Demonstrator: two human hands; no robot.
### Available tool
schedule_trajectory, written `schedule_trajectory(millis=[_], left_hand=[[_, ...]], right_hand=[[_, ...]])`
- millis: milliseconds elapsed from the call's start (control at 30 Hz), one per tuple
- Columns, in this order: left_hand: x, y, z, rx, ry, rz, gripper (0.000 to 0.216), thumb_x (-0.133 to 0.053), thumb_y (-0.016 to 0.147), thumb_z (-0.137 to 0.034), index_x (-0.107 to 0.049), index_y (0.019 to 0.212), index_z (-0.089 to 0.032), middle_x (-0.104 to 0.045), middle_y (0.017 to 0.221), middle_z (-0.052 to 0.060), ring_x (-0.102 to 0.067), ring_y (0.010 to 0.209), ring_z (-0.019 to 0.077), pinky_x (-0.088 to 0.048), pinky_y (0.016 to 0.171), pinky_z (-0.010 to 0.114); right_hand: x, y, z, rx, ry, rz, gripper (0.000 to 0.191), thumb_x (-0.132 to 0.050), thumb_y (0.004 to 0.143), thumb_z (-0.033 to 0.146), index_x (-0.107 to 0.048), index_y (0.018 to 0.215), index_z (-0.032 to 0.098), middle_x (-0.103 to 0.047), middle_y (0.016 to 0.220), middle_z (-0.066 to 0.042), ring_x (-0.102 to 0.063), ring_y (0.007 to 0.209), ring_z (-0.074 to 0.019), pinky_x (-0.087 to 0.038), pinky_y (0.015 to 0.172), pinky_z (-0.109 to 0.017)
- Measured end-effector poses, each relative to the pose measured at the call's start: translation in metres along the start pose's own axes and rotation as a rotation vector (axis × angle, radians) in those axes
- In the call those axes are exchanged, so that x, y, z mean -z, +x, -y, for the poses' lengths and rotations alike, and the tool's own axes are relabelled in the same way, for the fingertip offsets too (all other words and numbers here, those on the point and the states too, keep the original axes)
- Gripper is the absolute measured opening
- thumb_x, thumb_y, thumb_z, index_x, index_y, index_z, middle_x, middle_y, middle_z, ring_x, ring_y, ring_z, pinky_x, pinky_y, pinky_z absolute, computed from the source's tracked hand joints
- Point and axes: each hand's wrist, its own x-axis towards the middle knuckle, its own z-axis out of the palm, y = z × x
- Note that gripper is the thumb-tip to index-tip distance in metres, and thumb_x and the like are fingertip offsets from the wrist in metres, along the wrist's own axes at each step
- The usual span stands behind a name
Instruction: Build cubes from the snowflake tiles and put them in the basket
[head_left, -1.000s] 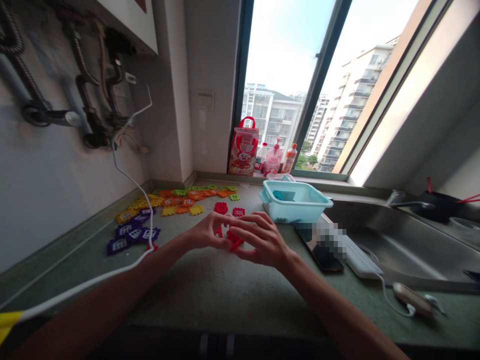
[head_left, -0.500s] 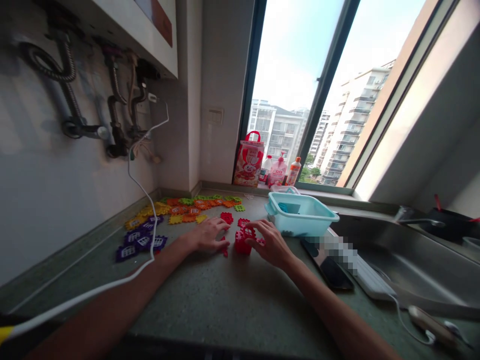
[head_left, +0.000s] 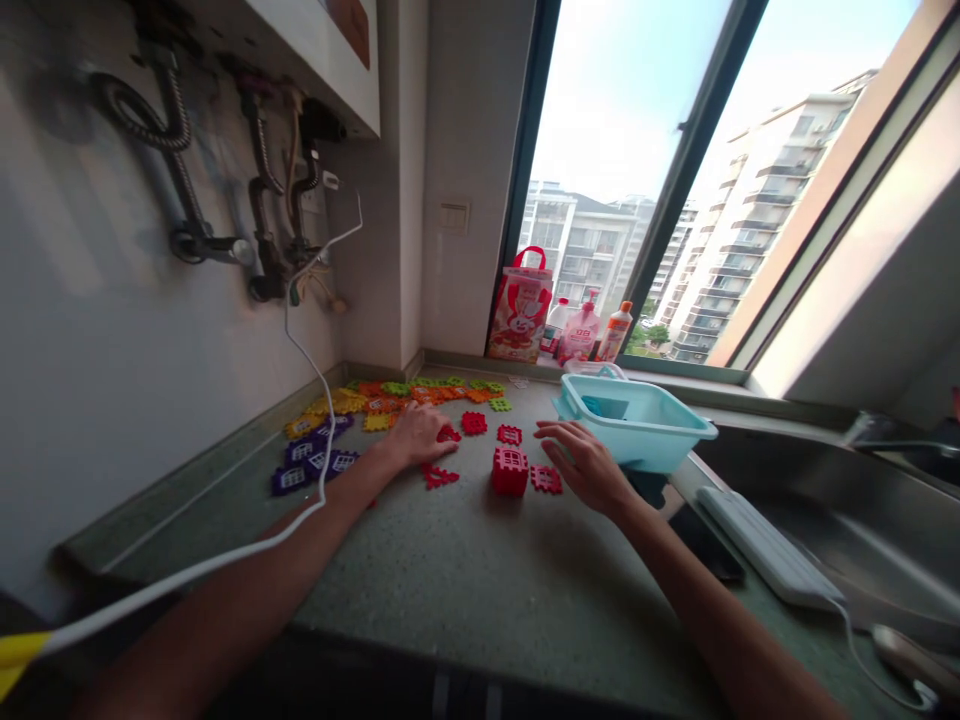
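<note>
A small red box (head_left: 510, 472) built from interlocking plastic tiles with notched edges stands on the counter between my hands, a window grid on its top. To its left, my left hand (head_left: 420, 436) has its fingers curled on a red notched tile (head_left: 448, 434), partly hidden under the fingertips. Just below that hand lies a red triangular frame tile (head_left: 441, 477). My right hand (head_left: 583, 462) hovers with spread fingers and holds nothing, right of the box. Near it are a red window tile (head_left: 546, 479) and another red window tile (head_left: 509, 435). A solid red tile (head_left: 474, 423) lies farther back.
Purple tiles (head_left: 315, 462), yellow tiles (head_left: 341, 400) and orange and green tiles (head_left: 427, 391) spread at the back left. A light-blue basin (head_left: 637, 420) stands beside the sink (head_left: 840, 520). A white cable (head_left: 247, 548) crosses above my left forearm. A phone (head_left: 709, 545) lies at right.
My right hand has left the red box and moved right, its fingers now apart. My left hand has moved back and left onto a red tile. The view has shifted slightly.
</note>
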Motion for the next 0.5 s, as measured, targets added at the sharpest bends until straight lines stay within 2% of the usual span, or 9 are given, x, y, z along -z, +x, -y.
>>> schedule_trajectory(millis=[100,167,267,333,400,433,500], left_hand=[[0.001,0.001,0.004,0.009,-0.023,-0.005,0.027,-0.07,0.086,-0.045,-0.081,0.097,-0.023,-0.077,0.086,0.01,-0.071,0.091,0.0286,-0.049,0.096,0.043],[0.002,0.001,0.008,0.033,-0.065,-0.027,0.019,-0.069,0.086,-0.033,-0.081,0.096,-0.023,-0.078,0.083,0.009,-0.073,0.085,0.0262,-0.053,0.091,0.039],[0.009,0.0,0.01,0.08,-0.106,-0.108,0.02,-0.064,0.088,-0.021,-0.079,0.101,-0.022,-0.08,0.089,0.007,-0.075,0.084,0.0228,-0.056,0.084,0.034],[0.016,-0.001,0.001,0.084,-0.266,-0.272,0.019,-0.064,0.09,-0.02,-0.076,0.105,-0.021,-0.08,0.095,0.006,-0.075,0.084,0.0197,-0.058,0.082,0.03],[0.025,-0.004,-0.018,0.054,-0.561,-0.464,0.016,-0.066,0.092,-0.025,-0.073,0.105,-0.019,-0.08,0.094,0.006,-0.076,0.081,0.0171,-0.06,0.077,0.027],[0.029,-0.006,-0.03,0.025,-0.711,-0.519,0.017,-0.067,0.092,-0.028,-0.072,0.105,-0.018,-0.08,0.092,0.006,-0.077,0.079,0.0167,-0.061,0.075,0.026],[0.036,-0.012,-0.058,-0.048,-0.912,-0.517,0.022,-0.07,0.091,-0.035,-0.071,0.105,-0.017,-0.08,0.09,0.006,-0.078,0.078,0.0175,-0.062,0.072,0.026]], right_hand=[[0.005,-0.009,-0.018,-0.026,-0.095,0.152,0.026,-0.058,0.099,0.036,-0.072,0.119,0.026,-0.075,0.118,-0.009,-0.072,0.106,-0.0282,-0.057,0.095,-0.046],[0.003,-0.013,-0.026,-0.022,-0.149,0.152,0.032,-0.062,0.096,0.034,-0.07,0.126,0.025,-0.075,0.118,-0.01,-0.073,0.103,-0.0287,-0.059,0.092,-0.045],[0.003,-0.011,-0.021,0.023,-0.193,-0.023,0.038,-0.058,0.099,0.031,-0.064,0.135,0.024,-0.073,0.124,-0.011,-0.071,0.11,-0.0289,-0.059,0.094,-0.045],[0.005,-0.007,-0.008,0.094,-0.189,-0.173,0.041,-0.058,0.1,0.029,-0.06,0.14,0.025,-0.07,0.131,-0.011,-0.069,0.118,-0.0287,-0.058,0.099,-0.046],[0.006,-0.003,0.009,0.182,-0.172,-0.29,0.044,-0.062,0.099,0.028,-0.058,0.142,0.027,-0.065,0.141,-0.011,-0.067,0.122,-0.0285,-0.057,0.103,-0.047],[0.007,-0.002,0.017,0.223,-0.166,-0.324,0.044,-0.065,0.098,0.029,-0.059,0.141,0.028,-0.063,0.145,-0.011,-0.067,0.122,-0.0288,-0.056,0.104,-0.048],[0.006,-0.001,0.032,0.282,-0.153,-0.328,0.043,-0.07,0.095,0.032,-0.064,0.137,0.03,-0.06,0.149,-0.011,-0.067,0.121,-0.0304,-0.057,0.103,-0.05]])
